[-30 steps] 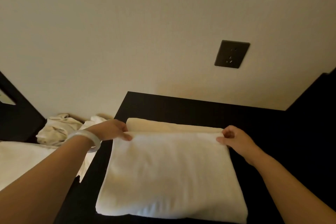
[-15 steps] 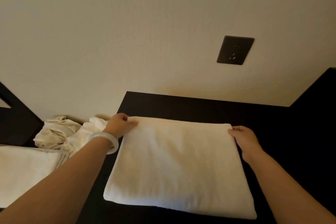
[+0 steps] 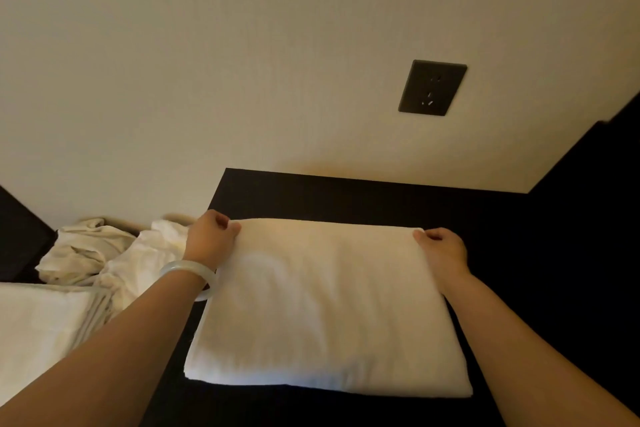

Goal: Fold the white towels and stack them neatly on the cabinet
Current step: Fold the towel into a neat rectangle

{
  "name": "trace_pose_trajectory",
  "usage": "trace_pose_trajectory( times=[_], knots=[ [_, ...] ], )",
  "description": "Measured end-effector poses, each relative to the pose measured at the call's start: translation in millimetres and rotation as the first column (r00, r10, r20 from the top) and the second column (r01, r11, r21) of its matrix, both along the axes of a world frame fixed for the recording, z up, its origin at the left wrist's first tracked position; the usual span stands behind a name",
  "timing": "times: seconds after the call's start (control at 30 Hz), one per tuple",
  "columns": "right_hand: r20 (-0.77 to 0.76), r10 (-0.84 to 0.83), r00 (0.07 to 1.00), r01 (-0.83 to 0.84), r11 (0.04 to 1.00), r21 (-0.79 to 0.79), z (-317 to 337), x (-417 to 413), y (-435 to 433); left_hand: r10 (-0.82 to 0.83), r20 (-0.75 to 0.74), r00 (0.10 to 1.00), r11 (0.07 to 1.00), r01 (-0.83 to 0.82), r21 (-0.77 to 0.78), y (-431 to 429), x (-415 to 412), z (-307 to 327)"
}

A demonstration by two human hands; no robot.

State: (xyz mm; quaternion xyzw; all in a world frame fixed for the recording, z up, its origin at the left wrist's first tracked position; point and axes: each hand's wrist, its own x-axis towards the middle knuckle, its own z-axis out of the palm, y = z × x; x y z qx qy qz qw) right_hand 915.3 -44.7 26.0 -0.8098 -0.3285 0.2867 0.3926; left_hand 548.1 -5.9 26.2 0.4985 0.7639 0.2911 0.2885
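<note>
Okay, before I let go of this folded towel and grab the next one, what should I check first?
1. The folded white towel lies flat on the dark cabinet top: ok.
2. Its far edge is even, with no layer sticking out: ok.
3. The left hand and right hand each grip a far corner: ok.
4. The near edge sits fully on the cabinet: cannot tell.
5. The crumpled white towels, not yet folded, lie left of the cabinet: ok.
</note>
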Motion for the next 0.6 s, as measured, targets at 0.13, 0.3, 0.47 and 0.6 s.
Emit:
trace_pose_trajectory(
  times=[0.13,0.3,0.47,0.6],
  knots=[
    [-0.074,-0.019,0.997,0.02,1.0,0.022,2,0,-5,0.024,0.037,0.999,1.0,-0.025,0.017,-6,1,2],
    [-0.156,-0.018,0.988,0.015,1.0,-0.023,11,0,-6,-0.191,-0.467,0.863,0.941,0.297,0.164,-17,60,28],
    [-0.166,0.009,0.986,-0.025,0.995,-0.096,19,5,-15,-0.772,-0.433,0.466,0.477,0.874,0.089,-48,187,33],
    [-0.179,0.042,0.983,-0.085,0.968,-0.236,21,10,-44,-0.829,-0.511,0.226,0.339,0.93,-0.139,-50,220,4]
  ],
)
